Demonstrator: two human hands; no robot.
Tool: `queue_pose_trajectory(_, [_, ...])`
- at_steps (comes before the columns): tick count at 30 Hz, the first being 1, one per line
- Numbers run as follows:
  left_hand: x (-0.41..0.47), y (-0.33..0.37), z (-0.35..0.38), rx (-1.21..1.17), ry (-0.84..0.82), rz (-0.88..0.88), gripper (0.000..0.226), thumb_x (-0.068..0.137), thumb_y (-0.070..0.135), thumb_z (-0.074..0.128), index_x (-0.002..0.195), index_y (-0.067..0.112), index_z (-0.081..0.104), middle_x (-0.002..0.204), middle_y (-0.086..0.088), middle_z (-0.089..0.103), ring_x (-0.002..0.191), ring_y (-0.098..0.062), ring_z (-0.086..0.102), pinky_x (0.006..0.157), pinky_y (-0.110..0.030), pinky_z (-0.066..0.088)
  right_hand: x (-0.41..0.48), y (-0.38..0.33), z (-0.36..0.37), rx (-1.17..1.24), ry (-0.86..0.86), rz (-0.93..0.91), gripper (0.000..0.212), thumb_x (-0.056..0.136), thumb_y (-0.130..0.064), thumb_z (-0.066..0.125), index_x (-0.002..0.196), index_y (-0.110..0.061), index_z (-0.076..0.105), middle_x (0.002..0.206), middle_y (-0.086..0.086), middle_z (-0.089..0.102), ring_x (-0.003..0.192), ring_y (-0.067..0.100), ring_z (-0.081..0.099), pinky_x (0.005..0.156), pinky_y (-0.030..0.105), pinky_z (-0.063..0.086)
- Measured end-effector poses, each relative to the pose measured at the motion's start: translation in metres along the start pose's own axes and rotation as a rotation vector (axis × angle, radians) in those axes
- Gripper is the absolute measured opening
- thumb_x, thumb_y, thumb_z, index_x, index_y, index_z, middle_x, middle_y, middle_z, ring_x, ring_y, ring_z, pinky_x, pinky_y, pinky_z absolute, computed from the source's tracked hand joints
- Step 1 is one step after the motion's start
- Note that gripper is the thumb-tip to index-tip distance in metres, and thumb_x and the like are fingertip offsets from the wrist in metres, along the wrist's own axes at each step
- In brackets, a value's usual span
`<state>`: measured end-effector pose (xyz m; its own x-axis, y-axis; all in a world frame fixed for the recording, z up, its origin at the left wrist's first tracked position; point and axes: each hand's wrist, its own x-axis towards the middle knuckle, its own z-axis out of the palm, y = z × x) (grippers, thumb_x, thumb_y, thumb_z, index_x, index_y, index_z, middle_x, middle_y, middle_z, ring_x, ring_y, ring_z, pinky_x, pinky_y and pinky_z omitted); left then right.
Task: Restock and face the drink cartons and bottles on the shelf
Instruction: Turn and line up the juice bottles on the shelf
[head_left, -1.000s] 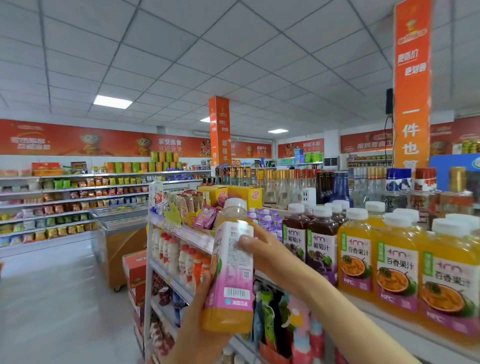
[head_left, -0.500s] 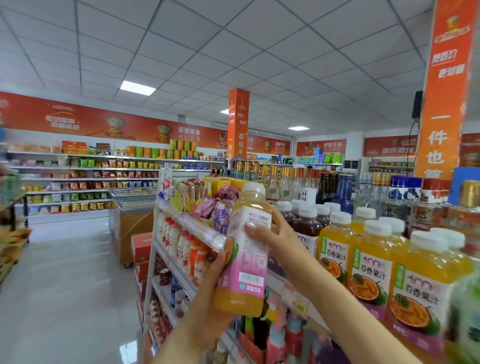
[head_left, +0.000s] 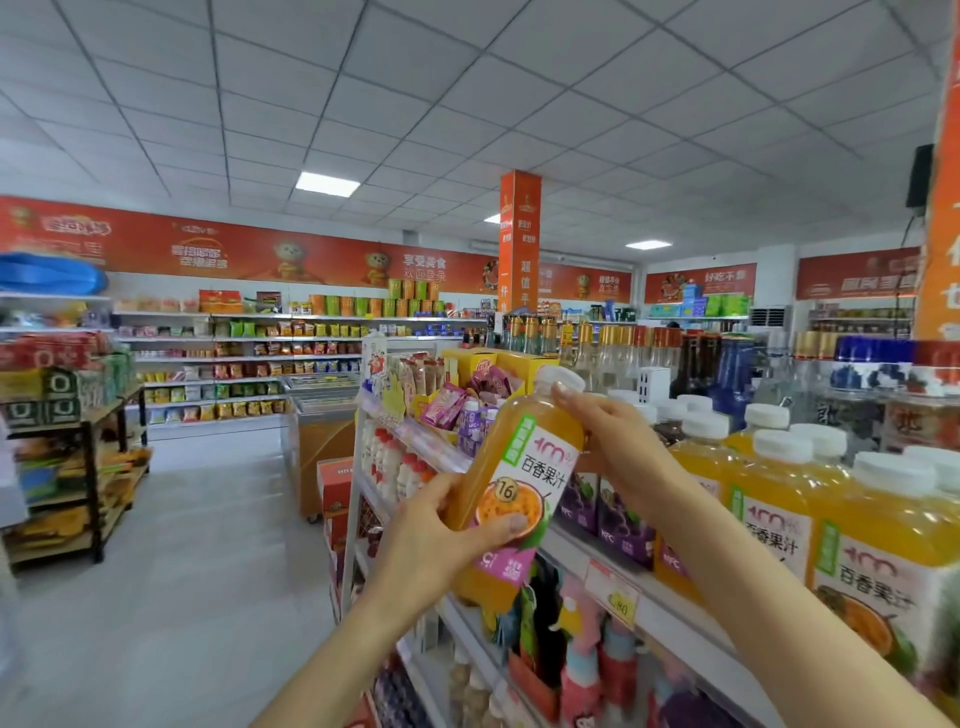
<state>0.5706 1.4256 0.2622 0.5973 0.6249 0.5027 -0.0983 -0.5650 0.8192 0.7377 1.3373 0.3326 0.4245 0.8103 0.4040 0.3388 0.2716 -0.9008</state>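
Note:
An orange juice bottle (head_left: 524, 467) with a white cap is tilted in the air in front of the top shelf, its front label facing me. My left hand (head_left: 441, 540) grips its lower half, thumb across the label. My right hand (head_left: 618, 447) holds it near the neck, fingertips at the cap. On the top shelf (head_left: 649, 613) to the right stand several matching orange bottles (head_left: 774, 499), with dark grape juice bottles (head_left: 618, 514) behind my right hand.
Glass liquor bottles (head_left: 597, 348) fill the shelf behind. Small drinks and snack packs (head_left: 452, 405) crowd the shelf's left end. Lower shelves hold more bottles. A freezer (head_left: 322, 431) stands in the aisle, and a wooden rack (head_left: 78, 467) stands at left.
The bottle has been turned so its front label faces me and tilted with its cap to the right. My left thumb now lies across the label. The view swung left.

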Motion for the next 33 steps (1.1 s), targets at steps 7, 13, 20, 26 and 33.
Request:
queue_pose_trajectory(7, [-0.005,-0.007,-0.016,-0.052,-0.362,0.06,0.11,0.049,0.052,0.086,0.135,0.056,0.017,0.125,0.028,0.049,0.111,0.007,0.055,0.084,-0.013,0.047,0.021,0.001,0.008,0.012,0.082,0.16,0.037,0.091,-0.044,0.056,0.093,-0.008,0.062,0.063,0.004,0.065,0.052,0.015,0.064,0.053,0.025,0.05])
queue_pose_trajectory(13, [-0.006,-0.01,-0.013,0.067,-0.144,0.195,0.094,0.052,0.041,0.082,0.127,0.054,0.028,0.115,0.021,0.058,0.102,0.006,0.059,0.081,-0.01,0.048,0.035,-0.002,0.01,0.055,0.09,0.248,0.034,0.087,-0.044,0.062,0.086,-0.01,0.06,0.059,0.003,0.063,0.05,0.015,0.061,0.046,0.023,0.048])
queue_pose_trajectory(20, [-0.003,-0.013,-0.018,0.019,-0.062,0.264,0.068,0.061,0.034,0.076,0.121,0.04,0.046,0.101,0.02,0.067,0.092,0.002,0.065,0.076,-0.013,0.05,0.047,-0.005,0.009,0.022,0.025,0.289,0.03,0.09,-0.044,0.057,0.086,-0.014,0.056,0.061,0.001,0.061,0.052,0.014,0.063,0.051,0.025,0.051])
queue_pose_trajectory(26, [-0.002,-0.017,-0.019,0.021,-0.055,0.281,0.05,0.07,0.031,0.07,0.116,0.038,0.05,0.097,0.025,0.067,0.093,0.002,0.066,0.078,-0.015,0.051,0.051,-0.001,0.009,-0.008,0.046,0.315,0.029,0.092,-0.043,0.055,0.085,-0.014,0.055,0.059,0.0,0.062,0.052,0.014,0.064,0.052,0.026,0.051])
queue_pose_trajectory(33, [-0.002,-0.027,-0.023,-0.055,-0.052,0.239,0.04,0.072,0.02,0.07,0.111,0.024,0.058,0.111,0.009,0.068,0.096,-0.001,0.066,0.083,-0.021,0.054,0.05,0.001,0.006,0.016,0.073,0.212,0.034,0.09,-0.043,0.057,0.102,-0.012,0.06,0.075,0.006,0.066,0.063,0.019,0.066,0.058,0.032,0.054])
